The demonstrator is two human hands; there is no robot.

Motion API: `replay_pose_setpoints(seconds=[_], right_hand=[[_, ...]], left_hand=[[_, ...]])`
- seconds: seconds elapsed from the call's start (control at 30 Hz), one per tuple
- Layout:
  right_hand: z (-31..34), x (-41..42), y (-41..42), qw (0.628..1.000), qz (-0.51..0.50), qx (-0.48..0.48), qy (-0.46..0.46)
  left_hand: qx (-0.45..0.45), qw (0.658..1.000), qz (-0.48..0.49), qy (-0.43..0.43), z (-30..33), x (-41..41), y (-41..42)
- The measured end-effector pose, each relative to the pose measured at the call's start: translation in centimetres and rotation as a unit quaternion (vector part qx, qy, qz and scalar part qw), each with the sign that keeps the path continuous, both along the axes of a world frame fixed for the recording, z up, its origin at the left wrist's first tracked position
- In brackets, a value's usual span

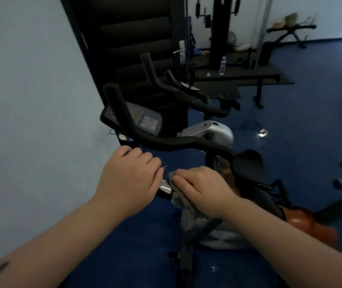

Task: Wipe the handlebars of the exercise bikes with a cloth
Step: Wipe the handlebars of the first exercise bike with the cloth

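1. The near exercise bike (218, 229) stands straight ahead of the person on the blue floor (311, 113), with a second exercise bike (211, 132) just behind it, nearer the dark door.
2. The near bike's black handlebar (176, 141) runs across the view: its left end turns upward beside the console (145, 119), its middle dips, and its right side curves down toward the black saddle (249, 165).
3. A lower grip with a silver end (165, 187) lies below that bar, its long axis running roughly left to right between the two hands.
4. The grey cloth (183, 201) is draped over this lower grip, its loose end hanging down under the wrist.
5. The right hand (205, 188) lies on top of the cloth, fingers curled over it and pressing it onto the grip; this hand appears to do the wiping.
6. The left hand (130, 177) sits just left of the silver end, fingers bent downward at the grip; whether they actually close round it is hidden by the back of the hand.
7. Judgement: the upper black bar lies up and ahead of both hands, its raised left end nearer the left hand. The cloth hand would need to lift and travel forward, then follow the bar's length sideways.
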State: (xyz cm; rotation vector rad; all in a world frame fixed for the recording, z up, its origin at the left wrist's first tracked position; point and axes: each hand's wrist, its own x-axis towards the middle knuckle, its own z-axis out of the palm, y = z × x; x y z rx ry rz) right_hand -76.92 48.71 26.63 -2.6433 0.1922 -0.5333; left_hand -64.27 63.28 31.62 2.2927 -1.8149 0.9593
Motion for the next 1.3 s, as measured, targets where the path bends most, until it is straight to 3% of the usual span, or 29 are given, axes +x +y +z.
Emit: replay_pose_setpoints(seconds=[0.07, 0.13, 0.2, 0.27, 0.37, 0.53, 0.6, 0.8, 0.97, 1.1, 1.2, 1.3], right_hand=[[-0.7, -0.1, 0.5, 0.995, -0.072, 0.039, -0.063], [-1.6, -0.6, 2.2, 0.959, -0.250, 0.074, -0.107], [-2.1, -1.1, 5.1, 0.925, -0.334, 0.152, -0.095], [-2.4, -1.2, 7.3, 0.918, -0.309, 0.241, -0.067], [-2.3, -0.8, 5.9, 0.932, -0.297, 0.210, -0.005], [-0.8, -0.1, 1.7, 0.886, -0.329, 0.327, 0.009], [-1.7, -0.5, 2.4, 0.877, -0.348, 0.332, 0.004], [-0.2, 2.6, -2.1, 0.851, -0.420, 0.297, 0.108], [-2.1, 0.9, 0.0, 0.880, -0.397, 0.256, 0.037], [-0.7, 2.7, -2.6, 0.851, -0.407, 0.324, 0.072], [-1.5, 1.4, -0.6, 0.835, -0.400, 0.379, 0.013], [-2.7, -0.7, 2.7, 0.794, -0.409, 0.448, -0.039]], left_hand=[[-0.020, 0.998, -0.004, -0.057, -0.7, 0.1, -0.3], [-0.066, 0.995, -0.021, -0.075, -1.2, 0.2, -0.5], [-0.102, 0.991, -0.031, -0.085, -1.5, 0.4, -0.8], [-0.123, 0.988, -0.036, -0.089, -1.8, 0.5, -1.1], [-0.142, 0.984, -0.039, -0.097, -2.2, 0.6, -1.2], [-0.160, 0.980, -0.057, -0.102, -2.6, 1.0, -1.3], [-0.170, 0.978, -0.062, -0.104, -2.8, 1.1, -1.5], [-0.193, 0.969, -0.089, -0.123, -3.0, 1.7, -1.8], [-0.205, 0.965, -0.093, -0.134, -3.3, 1.9, -1.9], [-0.204, 0.965, -0.101, -0.134, -3.0, 1.9, -1.8], [-0.186, 0.972, -0.080, -0.121, -2.7, 1.4, -1.6], [-0.166, 0.978, -0.066, -0.109, -3.1, 1.2, -1.5]])
